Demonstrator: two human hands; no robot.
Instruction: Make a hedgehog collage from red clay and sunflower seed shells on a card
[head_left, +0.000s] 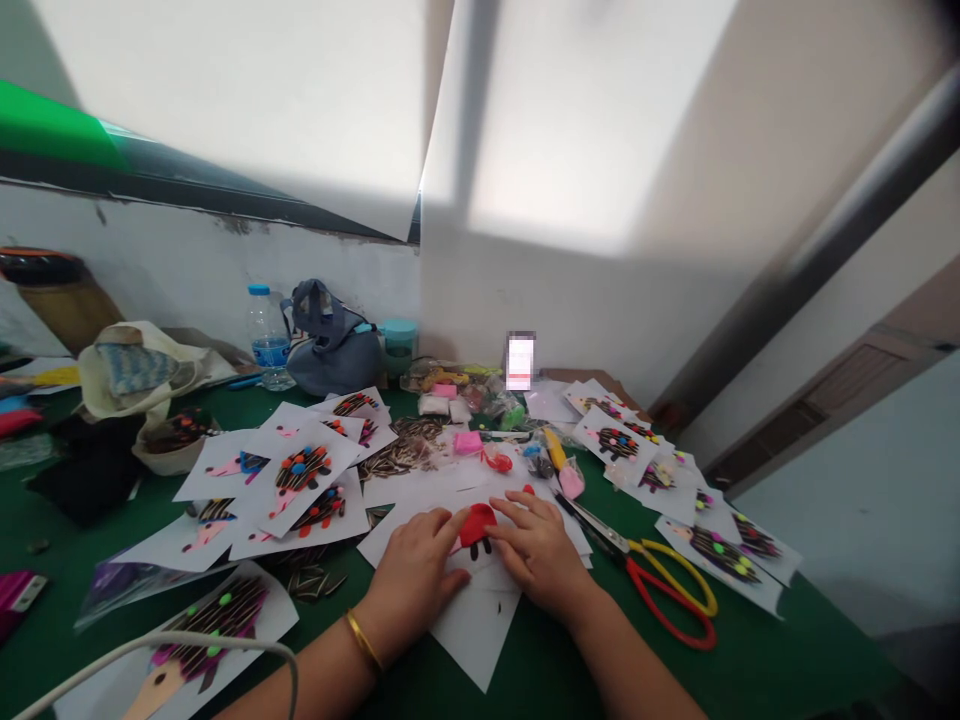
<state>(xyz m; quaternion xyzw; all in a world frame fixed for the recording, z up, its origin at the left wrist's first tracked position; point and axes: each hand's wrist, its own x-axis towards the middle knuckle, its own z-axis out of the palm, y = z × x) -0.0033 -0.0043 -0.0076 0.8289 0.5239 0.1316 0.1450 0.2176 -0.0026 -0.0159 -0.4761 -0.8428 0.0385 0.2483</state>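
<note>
In the head view, my left hand [424,560] rests on a white sheet of paper [480,640], its fingers stretched along the left side of a flat red clay shape [478,521]. Small dark feet-like pieces stick out below the red shape. From the other side my right hand [541,555] lies with spread fingers, the fingertips touching the red clay's right edge. Neither hand is closed around anything. A bit of red clay [529,490] shows beyond my right fingers. Part of the paper is hidden under both hands.
Large scissors [637,570] with red and yellow handles lie to the right. Hedgehog pictures [300,470] are piled left, more pictures [716,560] right. Dark sticks or seeds [401,448] and pink clay [467,443] lie behind. A white cable [187,637] crosses the lower left.
</note>
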